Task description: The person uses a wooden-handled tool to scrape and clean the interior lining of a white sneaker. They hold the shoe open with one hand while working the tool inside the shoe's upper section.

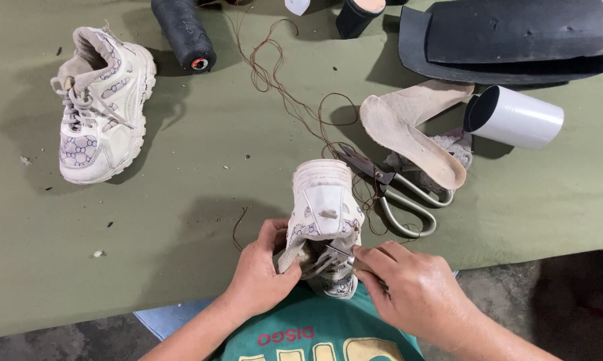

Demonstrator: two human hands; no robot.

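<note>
Green cloth covers the big work table [181, 220], and its near edge runs just in front of the person. Grey floor shows below it.

Black rubber sheets [515, 33] lie at the far right, and the top of the picture cuts them off. One white sneaker [101, 107] lies alone at the far left, well apart from the hands. A white tube [515, 117] lies on its side near the sheets. Two pale insoles [415, 130] lie crossed beside it. A black spool of thread [184, 33] lies at the top, and thin brown thread [281, 93] curls from there toward the middle. Metal scissors [402, 197] rest just right of the middle, partly under an insole.

The second white sneaker [325, 214] stands at the table's near edge, with its sole end pointing away from the person. Both hands hold it.

The left hand [261, 274] comes in from below, bent at the wrist. Its fingers wrap around the left side of the shoe, closed on it. The right hand [408, 287] reaches in from the right with the back of the hand up. Its fingertips press together at the shoe's opening, pinching something small and shiny [341, 255]. It is too small to tell what it is. The hands hide the shoe's near end.
</note>
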